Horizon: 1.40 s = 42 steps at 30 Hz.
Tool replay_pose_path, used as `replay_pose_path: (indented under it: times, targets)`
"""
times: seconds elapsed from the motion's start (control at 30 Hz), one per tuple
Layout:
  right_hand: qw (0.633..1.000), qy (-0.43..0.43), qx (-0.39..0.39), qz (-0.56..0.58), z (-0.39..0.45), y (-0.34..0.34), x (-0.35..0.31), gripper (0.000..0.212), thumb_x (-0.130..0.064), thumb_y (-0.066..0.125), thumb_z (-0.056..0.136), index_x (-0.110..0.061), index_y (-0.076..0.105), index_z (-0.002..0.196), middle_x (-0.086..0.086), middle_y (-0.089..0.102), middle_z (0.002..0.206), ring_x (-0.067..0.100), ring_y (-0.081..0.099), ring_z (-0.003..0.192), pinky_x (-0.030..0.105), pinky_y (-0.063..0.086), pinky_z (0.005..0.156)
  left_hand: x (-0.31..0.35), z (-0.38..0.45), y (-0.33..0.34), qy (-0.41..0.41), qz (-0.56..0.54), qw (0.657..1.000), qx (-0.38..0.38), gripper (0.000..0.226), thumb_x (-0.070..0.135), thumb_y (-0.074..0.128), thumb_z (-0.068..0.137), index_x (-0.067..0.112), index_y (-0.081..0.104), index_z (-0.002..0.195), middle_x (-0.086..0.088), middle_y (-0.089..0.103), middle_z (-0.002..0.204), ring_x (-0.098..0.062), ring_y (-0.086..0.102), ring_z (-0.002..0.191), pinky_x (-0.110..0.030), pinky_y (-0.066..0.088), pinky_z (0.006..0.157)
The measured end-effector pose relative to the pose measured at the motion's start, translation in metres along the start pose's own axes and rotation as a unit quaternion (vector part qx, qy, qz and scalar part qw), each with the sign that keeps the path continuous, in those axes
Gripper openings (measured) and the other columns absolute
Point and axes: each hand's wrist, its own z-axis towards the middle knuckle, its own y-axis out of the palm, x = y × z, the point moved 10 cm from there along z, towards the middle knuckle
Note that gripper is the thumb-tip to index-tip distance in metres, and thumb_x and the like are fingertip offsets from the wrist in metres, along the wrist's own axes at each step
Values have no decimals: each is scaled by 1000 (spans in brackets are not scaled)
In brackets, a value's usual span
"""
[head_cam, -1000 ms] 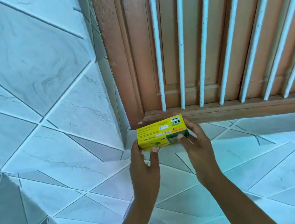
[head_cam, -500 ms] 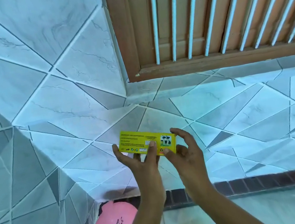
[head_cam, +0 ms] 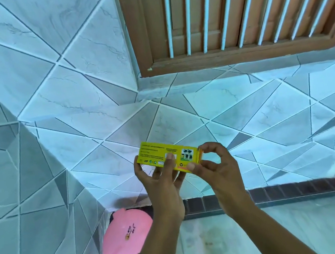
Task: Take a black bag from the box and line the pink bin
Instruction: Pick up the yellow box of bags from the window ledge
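Note:
A small yellow box [head_cam: 157, 154] with printed text and bag pictures is held in front of the tiled wall. My left hand [head_cam: 162, 183] grips it from below, thumb across its front face. My right hand [head_cam: 215, 167] pinches the box's right end, where a flap edge shows between thumb and fingers. The pink bin [head_cam: 124, 240] stands on the floor in the corner below my left forearm, its pink lid closed and partly hidden by the arm. No black bag is in sight.
Grey-white tiled walls [head_cam: 51, 100] meet in a corner at the left. A brown wooden window frame with white bars [head_cam: 233, 20] is above. A dark brick strip [head_cam: 279, 194] runs along the wall's foot, pale floor [head_cam: 253, 239] below it.
The view has tilted down, so the window has risen in frame and the pink bin has come into sight. My right hand has shifted to the box's right end.

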Motion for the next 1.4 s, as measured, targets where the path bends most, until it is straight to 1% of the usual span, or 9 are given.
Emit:
replay_pose_path:
  times: [0.13, 0.27, 0.5, 0.87, 1.0, 1.1, 1.2, 1.33, 1.4]
  targets:
    - [999, 0, -41, -26, 8, -11, -14, 31, -16, 78, 59, -25, 52, 73, 26, 47, 98, 31, 70, 74, 27, 49, 59, -2, -2, 12, -15, 10, 1000, -15, 60, 4, 63, 82, 31, 38, 129, 5, 74, 79, -27, 67, 76, -39, 56, 74]
    - [995, 26, -93, -25, 11, -15, -11, 33, -15, 79, 61, -26, 48, 64, 40, 51, 89, 28, 66, 73, 33, 49, 64, -9, -2, 16, -47, 12, 998, -27, 63, 1, 63, 80, 26, 40, 132, -4, 69, 86, -30, 65, 74, -35, 58, 60]
    - [988, 63, -144, 11, 20, -19, 1, 33, 5, 69, 69, -12, 42, 74, 0, 68, 63, 25, 69, 69, 27, 52, 63, -16, -1, 20, -66, 30, 997, -34, 66, -1, 65, 76, 27, 41, 130, -8, 67, 91, -34, 65, 76, -40, 60, 62]
    - [977, 45, -178, 111, 27, -29, -9, 45, 10, 45, 61, -10, 60, 99, 6, 67, 108, 27, 63, 85, 38, 49, 72, -11, 6, 33, -65, 30, 996, -45, 63, 3, 63, 80, 26, 40, 134, -7, 68, 89, -24, 70, 64, -39, 59, 63]
    - [978, -115, -105, -136, 25, -49, -36, 39, 6, 55, 76, -25, 61, 100, -11, 65, 106, 12, 61, 97, 19, 48, 75, 4, 11, 39, -36, 30, 998, -47, 59, 3, 62, 81, 25, 41, 131, -9, 66, 94, -26, 71, 64, -40, 61, 60]
    - [847, -362, -40, -387, 2, -36, -71, 46, -7, 51, 78, -27, 53, 119, -7, 49, 119, 10, 48, 113, 19, 39, 93, 9, 11, 46, -23, 26, 999, -42, 64, 2, 64, 80, 26, 38, 133, -9, 67, 95, -33, 67, 74, -42, 61, 62]
    - [776, -441, -16, -450, -9, -25, -78, 34, -8, 50, 82, -20, 56, 113, -3, 49, 115, 19, 49, 107, 29, 42, 90, 12, 13, 49, -10, 15, 1000, -23, 63, 3, 64, 81, 25, 37, 133, -10, 64, 97, -35, 63, 77, -41, 60, 61]
    - [757, -480, -40, -442, -20, -17, -75, 13, -15, 53, 85, -16, 63, 94, -1, 60, 102, 18, 53, 97, 26, 39, 89, 18, 15, 46, 16, -11, 1000, 2, 63, 6, 65, 81, 26, 35, 133, -9, 64, 91, -26, 65, 66, -34, 59, 54]
    - [805, -425, -60, -410, -14, -18, -67, 18, -22, 48, 90, -18, 65, 94, -6, 66, 95, 12, 55, 90, 20, 38, 85, 20, 16, 45, 30, 5, 1000, 3, 65, 6, 66, 80, 29, 35, 132, -8, 65, 94, -28, 65, 71, -34, 59, 56]
